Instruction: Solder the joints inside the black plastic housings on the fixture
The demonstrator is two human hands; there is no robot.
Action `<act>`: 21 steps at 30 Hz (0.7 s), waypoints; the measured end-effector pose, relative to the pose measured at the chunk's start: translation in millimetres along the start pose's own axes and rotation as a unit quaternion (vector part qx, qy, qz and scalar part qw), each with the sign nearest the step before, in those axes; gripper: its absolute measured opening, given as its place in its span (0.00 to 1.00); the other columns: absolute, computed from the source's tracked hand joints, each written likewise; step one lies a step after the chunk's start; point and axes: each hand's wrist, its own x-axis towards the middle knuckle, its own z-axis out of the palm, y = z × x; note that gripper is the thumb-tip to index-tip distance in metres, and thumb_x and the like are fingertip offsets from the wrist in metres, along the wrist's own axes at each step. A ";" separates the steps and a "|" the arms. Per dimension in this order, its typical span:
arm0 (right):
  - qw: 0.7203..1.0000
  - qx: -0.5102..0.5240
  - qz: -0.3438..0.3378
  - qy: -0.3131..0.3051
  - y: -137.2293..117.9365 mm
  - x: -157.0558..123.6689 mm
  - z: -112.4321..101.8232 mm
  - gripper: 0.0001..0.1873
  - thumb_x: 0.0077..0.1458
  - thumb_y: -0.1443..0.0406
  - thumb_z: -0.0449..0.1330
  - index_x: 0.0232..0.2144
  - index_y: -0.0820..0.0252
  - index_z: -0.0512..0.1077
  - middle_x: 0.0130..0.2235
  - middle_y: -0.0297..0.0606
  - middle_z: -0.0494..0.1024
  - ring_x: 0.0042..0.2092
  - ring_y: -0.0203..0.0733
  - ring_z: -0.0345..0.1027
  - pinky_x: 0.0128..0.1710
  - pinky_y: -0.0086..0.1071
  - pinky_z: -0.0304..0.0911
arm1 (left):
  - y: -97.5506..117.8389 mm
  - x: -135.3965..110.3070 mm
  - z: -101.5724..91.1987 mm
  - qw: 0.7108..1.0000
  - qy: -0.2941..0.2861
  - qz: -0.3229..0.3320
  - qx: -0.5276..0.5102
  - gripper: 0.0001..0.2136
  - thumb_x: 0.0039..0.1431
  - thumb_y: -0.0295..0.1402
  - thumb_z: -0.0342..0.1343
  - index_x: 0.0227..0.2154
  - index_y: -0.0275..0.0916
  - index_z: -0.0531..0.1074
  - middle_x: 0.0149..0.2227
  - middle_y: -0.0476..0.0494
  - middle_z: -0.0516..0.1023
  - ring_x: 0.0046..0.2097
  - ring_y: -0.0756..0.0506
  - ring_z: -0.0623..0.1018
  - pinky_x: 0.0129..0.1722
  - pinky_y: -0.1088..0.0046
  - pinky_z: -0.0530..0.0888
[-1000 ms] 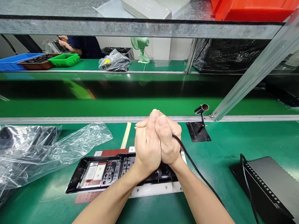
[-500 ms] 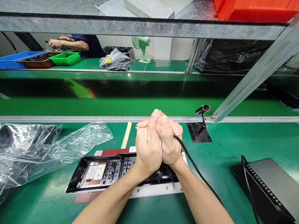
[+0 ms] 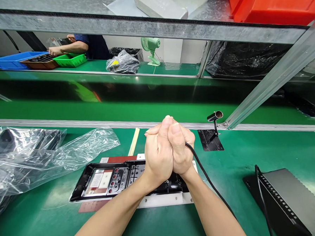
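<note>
My left hand (image 3: 159, 155) and my right hand (image 3: 182, 147) are closed together, thumbs side by side and pointing up. Between them they grip a corded tool whose body is hidden by the fingers; only its black cord (image 3: 204, 169) shows, leaving the right hand and running down to the right. Beneath the fists lies a long black plastic housing (image 3: 77, 186) with an open window at its left end and ribs and holes inside. It rests in a white fixture (image 3: 163, 200) on a reddish-brown base plate (image 3: 92, 207). My fists cover part of the housing's right half.
Left: clear plastic bags (image 3: 73, 156) over black parts. Behind on the right: a black tubular holder (image 3: 215, 116) on a flat base. Far right: a dark metal box (image 3: 288, 195) with a cable. Overhead: a metal shelf (image 3: 99, 26). Beyond: a co-worker's hand (image 3: 55, 51) by colored trays, and a green fan (image 3: 152, 49).
My two fists stay clasped over the housing, with only a slight shift of the whole view. Across the bench, the co-worker's hand has moved down to the trays.
</note>
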 end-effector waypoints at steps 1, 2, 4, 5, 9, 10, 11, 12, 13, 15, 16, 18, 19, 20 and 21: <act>1.000 0.001 0.000 0.000 0.1 0.0 0.3 0.23 0.67 0.52 0.50 0.37 0.53 0.82 0.38 0.39 0.83 0.43 0.45 0.76 0.43 0.40 0.70 | 0.2 0.1 0.0 1.000 -0.005 -0.001 -0.003 0.22 0.69 0.43 0.47 0.19 0.41 0.57 0.19 0.53 0.56 0.21 0.52 0.60 0.20 0.73 0.64; 1.000 0.001 0.001 0.000 0.2 0.0 0.6 0.23 0.67 0.51 0.50 0.37 0.52 0.82 0.38 0.38 0.83 0.43 0.45 0.76 0.43 0.40 0.70 | 0.5 0.2 0.0 1.000 0.001 0.001 -0.002 0.21 0.69 0.42 0.48 0.19 0.41 0.57 0.19 0.53 0.56 0.21 0.52 0.60 0.21 0.73 0.64; 1.000 0.000 0.006 0.003 0.6 -0.1 1.2 0.23 0.67 0.51 0.50 0.36 0.52 0.83 0.38 0.38 0.84 0.44 0.45 0.76 0.44 0.40 0.70 | 1.4 0.3 0.4 1.000 0.016 0.004 -0.002 0.20 0.69 0.41 0.48 0.20 0.41 0.57 0.20 0.52 0.58 0.22 0.52 0.61 0.22 0.73 0.64; 1.000 -0.001 0.007 0.004 0.8 -0.2 1.5 0.24 0.67 0.51 0.50 0.36 0.52 0.83 0.38 0.38 0.84 0.44 0.45 0.76 0.44 0.40 0.71 | 2.0 0.3 0.7 1.000 0.017 0.003 -0.004 0.19 0.69 0.40 0.47 0.20 0.41 0.57 0.21 0.52 0.58 0.23 0.52 0.61 0.23 0.73 0.64; 1.000 0.005 0.007 0.007 1.4 -1.0 1.6 0.24 0.67 0.50 0.50 0.35 0.52 0.83 0.37 0.39 0.84 0.44 0.46 0.76 0.45 0.41 0.71 | 3.6 -0.1 2.0 1.000 -0.002 -0.013 -0.023 0.20 0.69 0.38 0.46 0.20 0.42 0.57 0.19 0.52 0.56 0.22 0.51 0.60 0.22 0.72 0.64; 1.000 0.008 0.008 0.006 1.5 -1.2 1.5 0.24 0.67 0.50 0.50 0.35 0.52 0.83 0.37 0.39 0.84 0.45 0.46 0.76 0.45 0.41 0.71 | 3.4 -0.3 2.2 1.000 0.000 -0.015 -0.023 0.20 0.69 0.38 0.46 0.20 0.42 0.57 0.19 0.52 0.56 0.22 0.51 0.61 0.22 0.72 0.64; 1.000 0.011 0.007 0.005 1.7 -1.5 1.4 0.24 0.67 0.51 0.50 0.35 0.52 0.83 0.37 0.39 0.83 0.45 0.47 0.77 0.45 0.41 0.71 | 3.0 -0.6 2.2 1.000 0.001 -0.017 -0.023 0.20 0.69 0.39 0.47 0.20 0.41 0.57 0.19 0.52 0.56 0.22 0.51 0.61 0.22 0.72 0.64; 1.000 0.014 0.007 0.005 1.9 -1.7 1.3 0.24 0.67 0.51 0.50 0.35 0.52 0.83 0.37 0.39 0.83 0.45 0.47 0.77 0.45 0.42 0.71 | 2.4 -0.9 2.1 1.000 0.002 -0.017 -0.022 0.20 0.69 0.40 0.47 0.20 0.41 0.57 0.19 0.52 0.57 0.22 0.51 0.61 0.22 0.73 0.65; 1.000 0.015 0.005 0.004 2.2 -1.8 1.1 0.23 0.67 0.52 0.50 0.35 0.53 0.83 0.36 0.40 0.83 0.45 0.47 0.77 0.45 0.42 0.71 | 1.8 -1.1 1.8 1.000 0.003 -0.016 -0.023 0.20 0.69 0.41 0.47 0.20 0.41 0.57 0.19 0.52 0.57 0.22 0.51 0.62 0.22 0.72 0.65; 1.000 0.012 -0.001 0.002 2.8 -1.8 0.9 0.23 0.67 0.52 0.50 0.35 0.53 0.83 0.36 0.40 0.83 0.44 0.47 0.77 0.43 0.41 0.71 | 0.6 -1.5 0.5 1.000 0.000 -0.020 -0.024 0.21 0.70 0.43 0.46 0.20 0.42 0.57 0.19 0.52 0.58 0.22 0.51 0.62 0.22 0.72 0.65; 1.000 0.007 -0.005 0.001 3.0 -1.5 0.8 0.24 0.67 0.53 0.49 0.35 0.53 0.82 0.36 0.40 0.83 0.44 0.47 0.77 0.43 0.41 0.71 | 0.2 -1.6 -0.5 0.999 -0.007 -0.025 -0.020 0.22 0.70 0.45 0.45 0.20 0.42 0.57 0.20 0.52 0.58 0.22 0.51 0.62 0.22 0.72 0.65; 1.000 -0.010 -0.012 -0.007 2.6 -0.1 0.2 0.24 0.68 0.53 0.48 0.36 0.54 0.82 0.37 0.40 0.82 0.44 0.47 0.76 0.41 0.41 0.72 | 0.0 -1.7 -3.0 0.999 -0.020 -0.036 -0.002 0.24 0.71 0.48 0.41 0.21 0.41 0.57 0.20 0.51 0.59 0.23 0.51 0.63 0.24 0.72 0.66; 1.000 -0.020 -0.014 -0.013 1.7 0.9 -0.4 0.25 0.68 0.52 0.48 0.37 0.54 0.82 0.37 0.40 0.82 0.44 0.47 0.76 0.41 0.41 0.72 | 0.1 -1.7 -4.5 0.999 -0.028 -0.043 0.010 0.25 0.71 0.50 0.38 0.21 0.41 0.57 0.20 0.51 0.60 0.23 0.51 0.64 0.25 0.72 0.66; 0.999 -0.029 -0.014 -0.019 0.5 2.2 -1.2 0.25 0.68 0.52 0.48 0.37 0.54 0.82 0.38 0.41 0.82 0.44 0.47 0.76 0.41 0.41 0.72 | 0.3 -1.6 -6.0 0.998 -0.034 -0.052 0.019 0.26 0.71 0.51 0.36 0.21 0.41 0.58 0.21 0.50 0.61 0.24 0.51 0.64 0.27 0.71 0.67; 0.999 -0.040 -0.015 -0.024 -1.0 3.6 -2.2 0.25 0.68 0.52 0.47 0.37 0.54 0.82 0.40 0.41 0.81 0.44 0.46 0.76 0.42 0.41 0.73 | 0.5 -1.5 -7.6 0.997 -0.041 -0.059 0.026 0.27 0.71 0.53 0.33 0.22 0.41 0.59 0.21 0.49 0.62 0.25 0.50 0.65 0.27 0.71 0.67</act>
